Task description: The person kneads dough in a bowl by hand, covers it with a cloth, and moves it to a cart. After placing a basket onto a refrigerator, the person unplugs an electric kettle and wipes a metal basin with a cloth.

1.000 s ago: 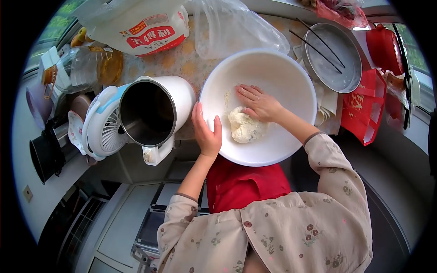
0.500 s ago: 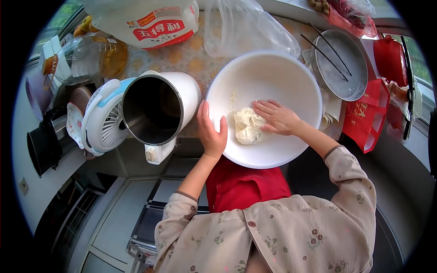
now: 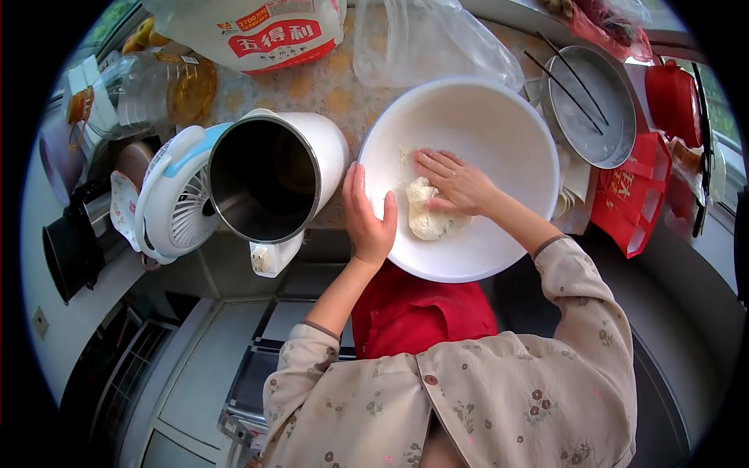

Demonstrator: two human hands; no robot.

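Note:
A large white bowl (image 3: 507, 132) holds a pale, lumpy ball of dough (image 3: 429, 220) near its front wall. Over the dough's upper side lies my right hand (image 3: 462, 184), palm down, its fingers stretched out past the lump and hiding part of it. My left hand (image 3: 370, 222) grips the bowl's left edge, with the thumb over the rim on the inner side and the fingers along the outside. Dry crumbs of flour cling to the bowl's inner wall just beyond the dough.
Left of the bowl stands an open white electric kettle (image 3: 331, 156), beside a white and blue fan (image 3: 187, 203). An oil jug (image 3: 156, 90), a flour bag (image 3: 273, 35) and a clear plastic bag (image 3: 437, 47) lie behind. Chopsticks rest in a metal bowl (image 3: 577, 101) near a red bag (image 3: 630, 191).
My right hand has moved slightly away from me and left across the dough, and the lump looks reshaped. My left hand keeps its place on the rim. The whole view has shifted slightly.

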